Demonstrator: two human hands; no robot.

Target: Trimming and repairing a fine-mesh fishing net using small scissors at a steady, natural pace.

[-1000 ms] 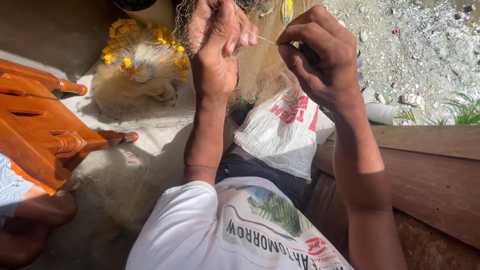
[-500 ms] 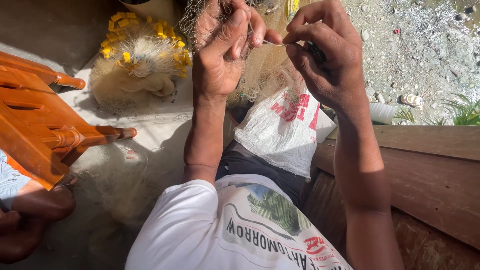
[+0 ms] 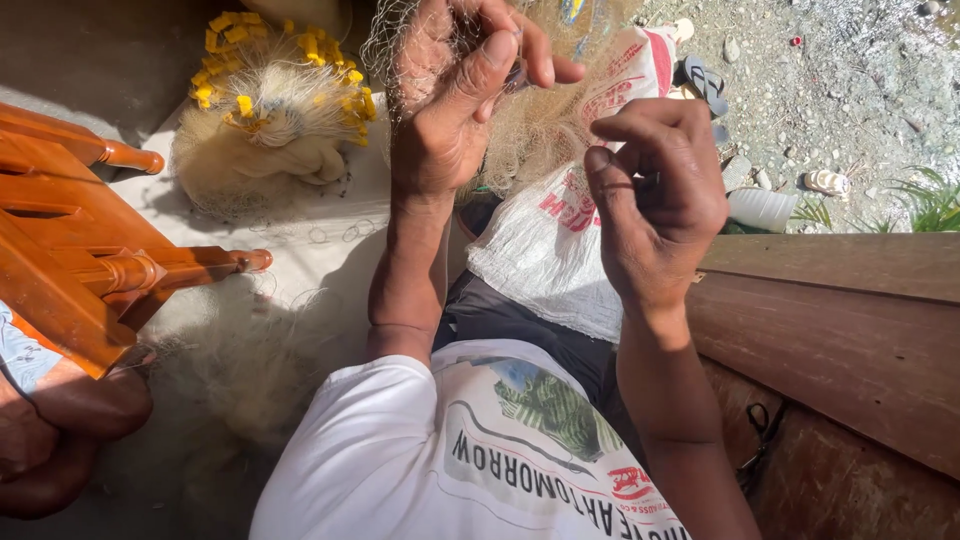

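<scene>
Nearest to you, at six o'clock, is your own white printed T-shirt [image 3: 480,470], with both bare forearms rising from it toward twelve.

Your right hand [image 3: 655,205] is at about two o'clock from the centre. Its fingers [image 3: 640,120] are curled in and pressed together at the tips, thumb against forefinger; whether a thread runs between them is too fine to tell.

Your left hand [image 3: 450,110] is higher, at about eleven o'clock, apart from the right one. Its fingers are bunched and pinching a gather of fine, pale fishing net [image 3: 520,130], which drapes down between the two hands; a small dark object sits at the fingertips, too small to name.

Under the net, at about one o'clock, a white woven sack [image 3: 570,250] with red print lies across your lap.

At nine o'clock is an orange wooden chair [image 3: 80,260], tipped on its side, and at seven o'clock part of another person's bare limb [image 3: 60,420].

Farther off, at ten o'clock, a heap of net with yellow floats [image 3: 275,110] rests on the floor. At two o'clock lies gravel ground [image 3: 850,80] with a dark sandal [image 3: 705,80], beyond a brown wooden ledge [image 3: 840,330].
</scene>
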